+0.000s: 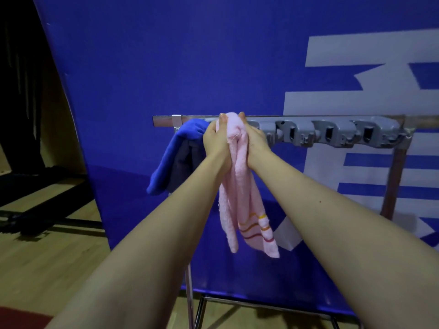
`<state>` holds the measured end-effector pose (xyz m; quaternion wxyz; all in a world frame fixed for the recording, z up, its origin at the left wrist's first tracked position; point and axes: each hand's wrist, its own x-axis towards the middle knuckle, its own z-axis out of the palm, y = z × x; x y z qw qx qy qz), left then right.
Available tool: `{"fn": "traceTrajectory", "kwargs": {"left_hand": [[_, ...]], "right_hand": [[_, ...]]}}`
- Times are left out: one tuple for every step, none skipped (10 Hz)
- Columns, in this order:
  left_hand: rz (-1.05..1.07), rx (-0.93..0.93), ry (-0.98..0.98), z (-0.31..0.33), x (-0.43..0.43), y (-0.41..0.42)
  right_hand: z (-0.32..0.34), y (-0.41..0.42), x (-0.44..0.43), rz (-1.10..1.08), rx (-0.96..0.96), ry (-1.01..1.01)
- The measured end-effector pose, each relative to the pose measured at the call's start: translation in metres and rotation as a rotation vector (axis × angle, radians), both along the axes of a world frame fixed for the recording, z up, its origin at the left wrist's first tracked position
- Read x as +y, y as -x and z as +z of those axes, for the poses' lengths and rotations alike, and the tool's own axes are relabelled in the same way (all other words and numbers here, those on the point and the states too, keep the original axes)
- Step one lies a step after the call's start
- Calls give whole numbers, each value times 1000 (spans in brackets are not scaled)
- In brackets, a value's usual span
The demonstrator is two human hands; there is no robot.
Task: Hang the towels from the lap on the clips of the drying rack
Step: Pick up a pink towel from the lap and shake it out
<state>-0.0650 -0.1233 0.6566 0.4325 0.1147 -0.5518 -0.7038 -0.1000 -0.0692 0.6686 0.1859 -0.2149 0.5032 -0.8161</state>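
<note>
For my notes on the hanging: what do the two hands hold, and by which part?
The pink towel; the left hand and the right hand hold its bunched top end.

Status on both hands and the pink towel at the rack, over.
Hands: left hand and right hand grip pink towel at the clip rail. Clipped or not: cannot tell. Close on the left hangs a blue towel.

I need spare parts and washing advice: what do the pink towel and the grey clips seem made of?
Pink towel: soft terry cloth, probably cotton; fuzzy, matte, hanging in limp folds.
Clips: apparently moulded grey plastic; dull sheen, blocky hollow shapes, though metal is possible.
</note>
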Motion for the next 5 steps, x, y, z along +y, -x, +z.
{"fn": "traceTrajectory", "kwargs": {"left_hand": [[-23, 34, -91, -6, -1, 6], [-77, 64, -202, -14, -10, 15], [-75, 58, -266, -13, -13, 20], [-18, 71, -278, -19, -11, 24], [36, 64, -234, -23, -11, 25]], "right_hand": [[-5, 10, -5, -4, 12, -41], [-14, 13, -8, -84, 67, -77], [-17, 16, -11, -83, 85, -63], [-21, 19, -13, -70, 60, 21], [-29, 22, -15, -134, 111, 2]]}}
